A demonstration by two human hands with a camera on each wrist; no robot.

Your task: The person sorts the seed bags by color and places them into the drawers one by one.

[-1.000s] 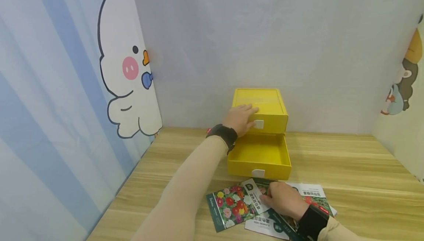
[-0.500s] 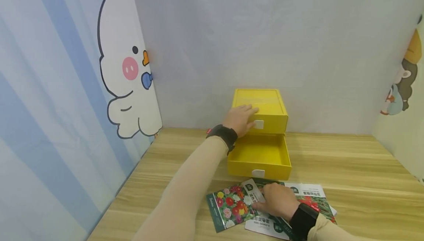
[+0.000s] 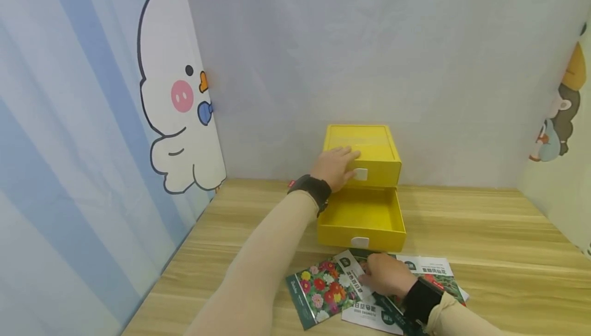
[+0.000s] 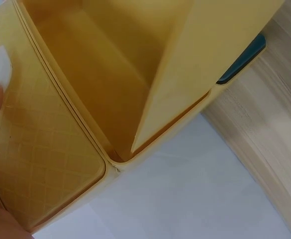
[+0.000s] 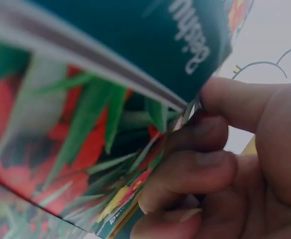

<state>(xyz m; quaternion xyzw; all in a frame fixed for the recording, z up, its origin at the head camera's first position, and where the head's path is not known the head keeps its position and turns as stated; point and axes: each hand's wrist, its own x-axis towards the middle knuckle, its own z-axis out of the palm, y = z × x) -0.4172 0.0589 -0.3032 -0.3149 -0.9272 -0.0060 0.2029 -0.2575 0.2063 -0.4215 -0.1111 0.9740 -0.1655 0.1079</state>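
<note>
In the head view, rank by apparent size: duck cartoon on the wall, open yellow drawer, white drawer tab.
1. White duck cartoon on the left wall
2. Open yellow lower drawer
3. Small white tab on that drawer's front
The duck is nearer, so true sizes are unsure.

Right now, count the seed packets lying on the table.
3 seen: the flower packet leftmost, pinched by the right hand; a white-backed packet beneath; a red-flowered packet on the right. Others may be hidden under the hand.

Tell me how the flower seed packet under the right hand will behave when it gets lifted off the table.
The seed packet is thin and flat, so probably light and floppy; in the right wrist view its edge already curves where the right hand pinches it. Its glossy print suggests it may slide against the other packets it overlaps. Likely not fragile, though it could crease.
</note>
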